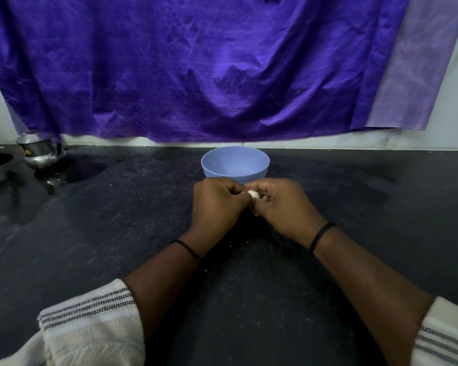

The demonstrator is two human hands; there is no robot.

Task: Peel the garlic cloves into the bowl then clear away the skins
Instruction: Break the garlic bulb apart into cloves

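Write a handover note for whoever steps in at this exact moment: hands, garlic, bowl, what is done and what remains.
Hands: left hand and right hand meet just in front of the blue bowl, fingers of both curled round one pale garlic clove pinched between them.
Bowl: upright on the dark counter beyond the hands; the part of its inside that shows holds no cloves.
Done: cannot tell how far this clove is peeled; it is mostly hidden by the fingers.
Left: finish peeling, drop the clove in the bowl, then clear the skins. A few pale specks lie on the counter near the wrists.
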